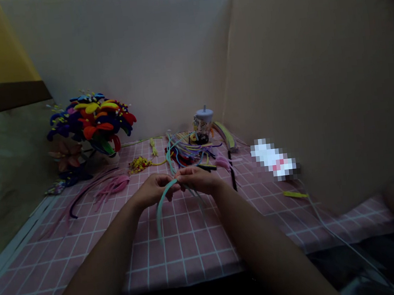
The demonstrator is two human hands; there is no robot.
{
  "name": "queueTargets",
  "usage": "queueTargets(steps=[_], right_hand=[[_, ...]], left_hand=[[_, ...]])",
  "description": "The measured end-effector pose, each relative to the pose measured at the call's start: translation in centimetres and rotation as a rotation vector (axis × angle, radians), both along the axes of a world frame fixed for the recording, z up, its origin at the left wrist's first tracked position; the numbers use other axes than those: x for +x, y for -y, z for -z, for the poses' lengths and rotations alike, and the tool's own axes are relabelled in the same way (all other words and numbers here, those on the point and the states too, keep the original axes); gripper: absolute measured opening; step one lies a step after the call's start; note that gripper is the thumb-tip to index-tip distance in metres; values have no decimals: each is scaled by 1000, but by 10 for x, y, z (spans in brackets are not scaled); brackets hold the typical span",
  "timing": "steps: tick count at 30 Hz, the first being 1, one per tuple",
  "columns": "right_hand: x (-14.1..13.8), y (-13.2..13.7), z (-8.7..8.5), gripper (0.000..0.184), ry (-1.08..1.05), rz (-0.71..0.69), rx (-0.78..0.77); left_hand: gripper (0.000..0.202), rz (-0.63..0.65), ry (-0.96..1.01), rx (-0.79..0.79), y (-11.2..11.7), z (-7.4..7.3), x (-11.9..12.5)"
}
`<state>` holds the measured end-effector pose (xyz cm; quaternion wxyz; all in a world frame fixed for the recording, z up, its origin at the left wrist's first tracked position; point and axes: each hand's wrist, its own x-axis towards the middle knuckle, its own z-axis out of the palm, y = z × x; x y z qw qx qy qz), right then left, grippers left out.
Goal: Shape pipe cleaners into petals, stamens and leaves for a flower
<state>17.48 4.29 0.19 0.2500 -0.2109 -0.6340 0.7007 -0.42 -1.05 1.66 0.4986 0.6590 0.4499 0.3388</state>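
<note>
Both my hands meet over the middle of a pink checked tablecloth [193, 242]. My left hand [155, 188] and my right hand [198, 179] are closed in a pinch on a light teal pipe cleaner [161, 206]. The teal pipe cleaner bends into a loop and hangs down toward the cloth below my left hand. A thinner strand trails from under my right hand. Just beyond my hands lies a heap of mixed-colour pipe cleaners [188, 150].
A bunch of finished pipe-cleaner flowers [90, 117] stands at the back left. Pink pipe cleaners [111, 187] lie left of my hands. A lidded cup [203, 124] stands at the back. White partition boards [282, 87] wall the back and right. A yellow scrap [295, 194] lies right.
</note>
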Motion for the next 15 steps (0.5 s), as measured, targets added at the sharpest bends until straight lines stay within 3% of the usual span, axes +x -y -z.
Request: queueTargets(steps=[4, 10, 13, 15], right_hand=[[-2, 1, -4, 28, 19, 88, 0], [-4, 3, -6, 30, 58, 121, 22], [-3, 1, -1, 32, 70, 100, 32], [-4, 0, 2, 33, 66, 112, 85]], left_hand=[[29, -224, -92, 302, -3, 6, 6], [28, -232, -203, 522, -4, 6, 1], [29, -185, -238, 531, -3, 4, 0], [31, -220, -202, 429, -4, 5, 3]])
